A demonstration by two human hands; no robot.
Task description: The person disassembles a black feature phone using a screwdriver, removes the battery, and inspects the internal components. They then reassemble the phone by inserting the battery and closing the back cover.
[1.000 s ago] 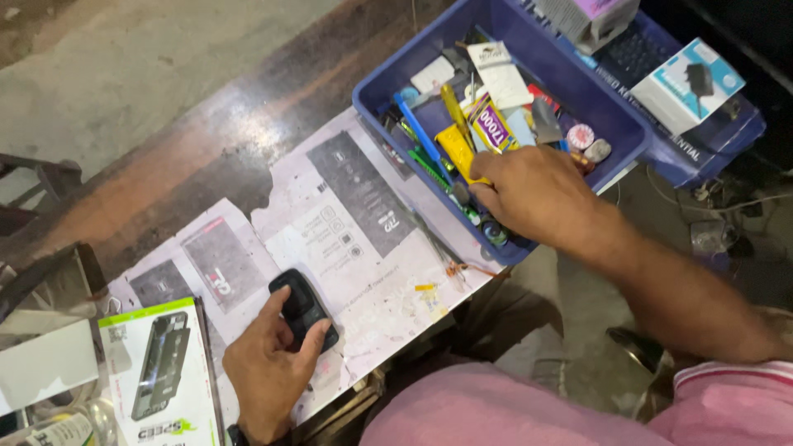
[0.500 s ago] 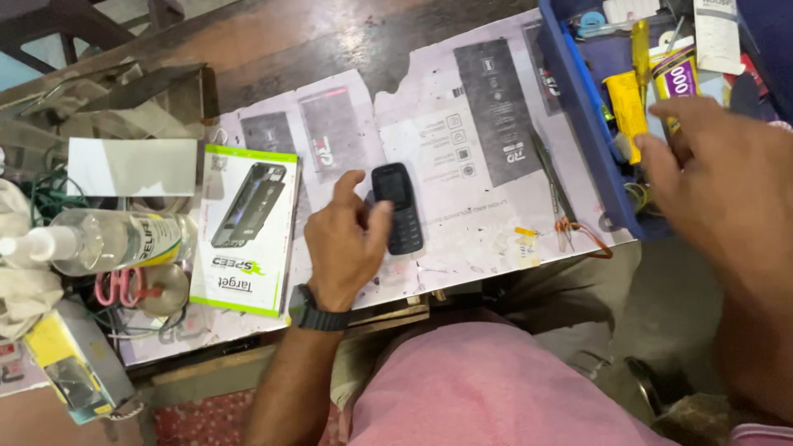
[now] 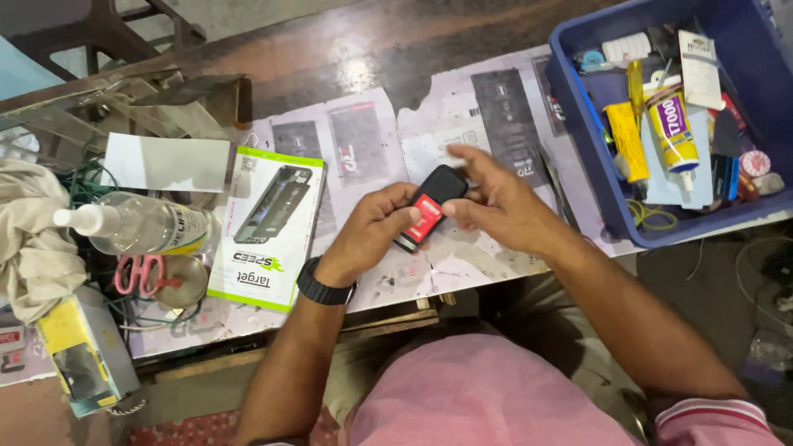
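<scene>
Hands meet over the middle of the tabletop [image 3: 355, 49], close to its near edge, with a small black phone [image 3: 431, 206] between them. The left hand [image 3: 372, 227] is curled around the phone's lower end, thumb across its red panel, fingers closed under it. The right hand [image 3: 496, 206] pinches the phone's upper end with thumb and forefinger, while its other fingers spread loosely above. The phone is lifted off the surface and tilted, its top toward the far right. A black watch [image 3: 325, 285] sits on the left wrist.

Printed paper sheets [image 3: 462, 116] cover the tabletop under the hands. Toward the left edge lies a white and green flat box [image 3: 264, 227] picturing a phone part, and just beside it a clear spray bottle [image 3: 140, 225] lies on its side. Pink-handled scissors [image 3: 136, 272] rest below the bottle, near a pale cloth [image 3: 33, 231]. A yellow box [image 3: 83, 351] sits off the near left corner. At the right edge stands a blue tray [image 3: 578, 149] holding a yellow tube [image 3: 628, 140], a white glue tube with purple label [image 3: 673, 124] and other small tools.
</scene>
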